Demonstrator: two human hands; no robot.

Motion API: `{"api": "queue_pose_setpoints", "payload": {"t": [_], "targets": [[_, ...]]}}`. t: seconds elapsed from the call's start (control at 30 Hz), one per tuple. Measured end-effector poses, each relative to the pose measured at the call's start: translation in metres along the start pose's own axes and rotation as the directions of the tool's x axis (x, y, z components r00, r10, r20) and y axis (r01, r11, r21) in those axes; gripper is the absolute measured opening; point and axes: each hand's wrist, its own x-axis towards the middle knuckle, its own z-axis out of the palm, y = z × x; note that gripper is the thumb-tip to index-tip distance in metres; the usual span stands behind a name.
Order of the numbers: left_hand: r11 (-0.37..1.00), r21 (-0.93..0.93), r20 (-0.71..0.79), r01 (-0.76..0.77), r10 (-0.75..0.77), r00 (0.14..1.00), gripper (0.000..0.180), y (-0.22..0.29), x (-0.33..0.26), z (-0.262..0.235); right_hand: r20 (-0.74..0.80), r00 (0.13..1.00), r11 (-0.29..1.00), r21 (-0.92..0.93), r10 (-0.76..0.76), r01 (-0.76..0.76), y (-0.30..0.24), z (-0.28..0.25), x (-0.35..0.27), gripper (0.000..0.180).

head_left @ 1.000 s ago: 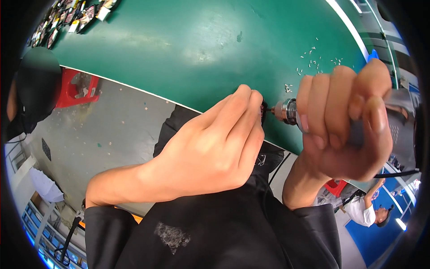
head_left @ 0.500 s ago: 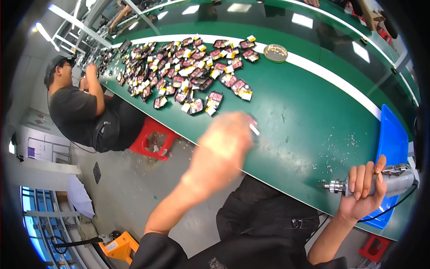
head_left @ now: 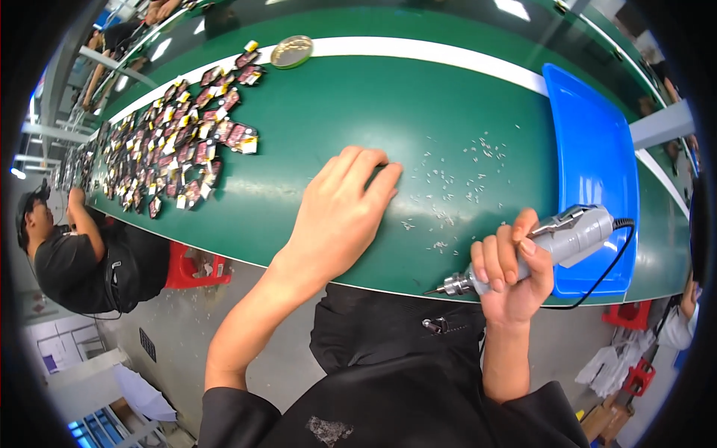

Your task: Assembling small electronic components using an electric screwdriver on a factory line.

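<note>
My right hand [head_left: 513, 274] grips a grey electric screwdriver [head_left: 556, 240] with a black cord, its tip pointing left over the near edge of the green table [head_left: 358, 119]. My left hand [head_left: 340, 216] rests palm down on the green surface, fingers together and stretched forward; I cannot see anything under it. Several small white screws [head_left: 455, 179] lie scattered just right of its fingertips. A heap of several small dark and red circuit parts [head_left: 175, 142] lies farther to the left.
A blue tray [head_left: 594, 149] stands at the right side of the table. A round metal lid [head_left: 291, 51] sits at the far edge by the white stripe. Another person in black [head_left: 82, 254] sits at the left, beside a red stool [head_left: 194, 269].
My hands were together at the screwdriver tip a second ago. They have since parted; my left hand has come down flat on the table and my right has drawn the screwdriver rightward.
</note>
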Motion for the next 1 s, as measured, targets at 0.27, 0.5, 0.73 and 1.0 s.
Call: {"api": "queue_pose_setpoints", "payload": {"t": [0.27,0.5,0.73,1.0], "targets": [[0.951,0.167,0.135,-0.262,0.241,0.961,0.012,0.011,0.024,0.015,0.056,0.998,1.000,0.004,0.021,-0.021,-0.003,-0.009,-0.005,0.007],[0.890,-0.364,0.108,0.273,-0.251,0.962,0.011,0.017,-0.007,-0.010,0.093,0.996,1.000,-0.002,-0.002,0.002,-0.007,-0.016,-0.003,0.007],[0.343,-0.882,0.181,0.323,-0.386,0.904,0.017,0.058,-0.048,-0.007,0.140,0.982,0.983,0.150,-0.126,0.105,-0.015,0.029,0.006,0.010],[-0.238,-0.956,0.266,0.174,-0.443,0.856,0.014,0.071,-0.065,-0.001,0.100,0.967,0.952,0.226,-0.234,0.207,0.000,0.055,0.010,0.009]]}}
